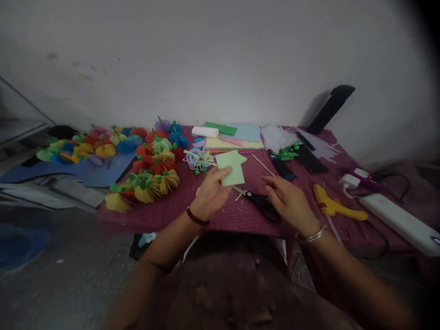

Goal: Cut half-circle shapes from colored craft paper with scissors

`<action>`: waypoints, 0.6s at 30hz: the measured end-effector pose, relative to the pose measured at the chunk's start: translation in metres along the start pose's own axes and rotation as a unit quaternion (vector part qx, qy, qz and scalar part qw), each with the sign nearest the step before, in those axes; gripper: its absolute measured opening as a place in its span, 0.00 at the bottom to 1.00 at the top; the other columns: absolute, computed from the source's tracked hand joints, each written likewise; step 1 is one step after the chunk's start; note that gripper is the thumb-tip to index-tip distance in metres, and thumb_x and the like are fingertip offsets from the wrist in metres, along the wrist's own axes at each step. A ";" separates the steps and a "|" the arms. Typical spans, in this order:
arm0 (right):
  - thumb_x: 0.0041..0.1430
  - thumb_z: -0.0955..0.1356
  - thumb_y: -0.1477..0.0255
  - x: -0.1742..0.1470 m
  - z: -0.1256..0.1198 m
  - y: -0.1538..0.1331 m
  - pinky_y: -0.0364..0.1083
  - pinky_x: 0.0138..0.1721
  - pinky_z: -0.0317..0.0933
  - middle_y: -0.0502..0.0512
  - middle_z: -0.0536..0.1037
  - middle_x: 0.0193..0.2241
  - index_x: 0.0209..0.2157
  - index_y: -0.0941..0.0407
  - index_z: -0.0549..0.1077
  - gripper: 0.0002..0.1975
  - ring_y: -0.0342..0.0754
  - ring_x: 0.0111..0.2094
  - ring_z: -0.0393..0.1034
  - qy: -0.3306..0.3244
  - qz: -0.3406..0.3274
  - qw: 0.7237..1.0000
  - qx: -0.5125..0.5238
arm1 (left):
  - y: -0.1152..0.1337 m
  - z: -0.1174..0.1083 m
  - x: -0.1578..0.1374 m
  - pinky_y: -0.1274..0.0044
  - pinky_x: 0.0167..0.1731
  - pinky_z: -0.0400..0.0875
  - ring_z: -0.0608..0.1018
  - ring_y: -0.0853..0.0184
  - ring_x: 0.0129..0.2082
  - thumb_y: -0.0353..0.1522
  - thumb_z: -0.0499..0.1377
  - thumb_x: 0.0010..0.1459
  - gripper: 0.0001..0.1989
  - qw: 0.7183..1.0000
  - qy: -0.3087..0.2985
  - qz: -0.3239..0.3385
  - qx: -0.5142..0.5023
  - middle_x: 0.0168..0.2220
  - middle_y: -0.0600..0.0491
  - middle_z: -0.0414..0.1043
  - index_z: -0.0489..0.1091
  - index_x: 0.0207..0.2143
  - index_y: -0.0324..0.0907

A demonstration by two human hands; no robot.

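Note:
My left hand [211, 195] is closed on light green paper [231, 165], pinched with the thumb on top. The paper looks like squares stacked askew, with a corner jutting out at the right. My right hand [290, 201] hovers empty over the table, its fingers loosely bent and apart. Beside it lie black-handled scissors [263, 204], the blades pointing toward my left hand. A thin wooden stick [263, 164] rests just beyond my right fingertips. Left of the paper sits a tangle of pale paper strips [199, 159].
Several colourful paper pumpkins [160, 156] crowd the left side, some on a blue surface [103, 172]. Coloured sheets [245, 133] and a white roll [205, 132] lie at the back. Rightward are a plastic bag [277, 137], a yellow glue gun [337, 208] and a white power strip [400, 222].

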State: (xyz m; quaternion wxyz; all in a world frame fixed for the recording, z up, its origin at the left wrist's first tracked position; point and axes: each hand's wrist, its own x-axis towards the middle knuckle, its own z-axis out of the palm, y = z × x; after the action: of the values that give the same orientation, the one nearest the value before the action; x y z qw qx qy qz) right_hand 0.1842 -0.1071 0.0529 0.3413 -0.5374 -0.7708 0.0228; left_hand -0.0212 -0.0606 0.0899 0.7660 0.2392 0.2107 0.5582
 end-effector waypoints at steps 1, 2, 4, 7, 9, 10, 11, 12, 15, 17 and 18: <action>0.68 0.62 0.70 -0.004 0.001 0.011 0.55 0.49 0.70 0.63 0.80 0.46 0.53 0.59 0.73 0.16 0.56 0.47 0.76 -0.046 0.016 0.999 -0.021 | 0.008 -0.005 0.001 0.77 0.39 0.74 0.80 0.69 0.32 0.26 0.67 0.43 0.14 1.000 -0.006 0.004 0.019 0.32 0.53 0.80 0.77 0.37 0.39; 0.67 0.63 0.71 -0.008 0.003 0.021 0.55 0.49 0.70 0.64 0.80 0.45 0.52 0.60 0.74 0.16 0.57 0.46 0.76 -0.099 0.020 0.994 -0.045 | 0.015 -0.011 0.002 0.78 0.37 0.73 0.80 0.69 0.30 0.25 0.67 0.42 0.15 0.999 -0.009 -0.004 0.040 0.31 0.53 0.80 0.77 0.37 0.39; 0.65 0.63 0.73 -0.017 0.008 0.036 0.53 0.47 0.70 0.64 0.79 0.45 0.52 0.60 0.74 0.16 0.55 0.44 0.77 -0.185 0.016 0.980 -0.078 | 0.024 -0.023 0.001 0.79 0.32 0.71 0.78 0.70 0.27 0.26 0.67 0.39 0.16 0.996 -0.007 -0.036 0.080 0.30 0.53 0.80 0.77 0.35 0.37; 0.65 0.62 0.73 -0.028 0.014 0.044 0.50 0.46 0.70 0.63 0.77 0.46 0.54 0.59 0.74 0.18 0.53 0.43 0.77 -0.225 0.005 0.968 -0.109 | 0.027 -0.039 -0.005 0.80 0.27 0.68 0.76 0.72 0.23 0.27 0.68 0.36 0.15 0.988 -0.012 -0.084 0.131 0.28 0.53 0.79 0.76 0.32 0.36; 0.64 0.64 0.73 -0.032 0.015 0.043 0.51 0.46 0.70 0.63 0.77 0.47 0.56 0.58 0.73 0.20 0.54 0.43 0.77 -0.231 -0.002 0.964 -0.128 | 0.024 -0.046 -0.008 0.80 0.26 0.68 0.75 0.72 0.22 0.28 0.69 0.33 0.16 0.982 -0.021 -0.102 0.158 0.26 0.53 0.78 0.76 0.30 0.35; 0.62 0.65 0.73 -0.032 0.014 0.042 0.51 0.45 0.70 0.63 0.78 0.47 0.57 0.57 0.72 0.22 0.55 0.42 0.77 -0.237 -0.004 0.962 -0.137 | 0.023 -0.048 -0.010 0.80 0.26 0.68 0.75 0.72 0.22 0.28 0.70 0.32 0.16 0.979 -0.024 -0.108 0.170 0.26 0.54 0.78 0.76 0.30 0.35; 0.61 0.66 0.73 -0.031 0.013 0.041 0.51 0.44 0.70 0.63 0.78 0.47 0.59 0.57 0.71 0.24 0.55 0.42 0.78 -0.243 -0.004 0.959 -0.145 | 0.021 -0.050 -0.011 0.80 0.26 0.68 0.76 0.71 0.22 0.29 0.70 0.32 0.17 0.977 -0.023 -0.112 0.181 0.26 0.53 0.78 0.76 0.30 0.35; 0.60 0.66 0.73 -0.029 0.012 0.041 0.50 0.42 0.70 0.63 0.78 0.48 0.60 0.56 0.71 0.25 0.55 0.41 0.78 -0.249 -0.001 0.956 -0.153 | 0.020 -0.051 -0.012 0.79 0.25 0.69 0.76 0.71 0.22 0.29 0.71 0.31 0.18 0.975 -0.022 -0.114 0.192 0.26 0.53 0.78 0.77 0.30 0.35; 0.57 0.66 0.74 -0.016 0.005 0.045 0.48 0.37 0.68 0.61 0.81 0.45 0.63 0.53 0.69 0.30 0.54 0.36 0.79 -0.279 0.022 0.951 -0.135 | 0.018 -0.051 -0.015 0.78 0.26 0.70 0.76 0.70 0.22 0.31 0.72 0.32 0.18 0.970 -0.019 -0.109 0.218 0.26 0.52 0.78 0.77 0.30 0.35; 0.57 0.67 0.72 -0.007 -0.002 0.050 0.47 0.31 0.67 0.58 0.83 0.39 0.65 0.52 0.67 0.32 0.52 0.30 0.77 -0.311 0.063 0.946 -0.069 | 0.019 -0.049 -0.017 0.78 0.26 0.70 0.77 0.69 0.23 0.32 0.72 0.33 0.17 0.968 -0.020 -0.103 0.229 0.26 0.52 0.78 0.77 0.29 0.35; 0.58 0.67 0.69 -0.005 -0.005 0.053 0.47 0.29 0.66 0.57 0.83 0.36 0.66 0.52 0.66 0.33 0.52 0.29 0.76 -0.324 0.091 0.942 -0.017 | 0.019 -0.048 -0.018 0.78 0.26 0.70 0.76 0.69 0.22 0.32 0.73 0.33 0.17 0.967 -0.021 -0.101 0.232 0.26 0.52 0.78 0.77 0.29 0.35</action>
State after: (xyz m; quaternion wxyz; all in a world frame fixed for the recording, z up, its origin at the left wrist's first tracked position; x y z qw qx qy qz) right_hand 0.2312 -0.0904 0.0335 0.0604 -0.5748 -0.7877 0.2133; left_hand -0.0695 -0.0663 0.0639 0.7461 0.3995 0.3415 0.4087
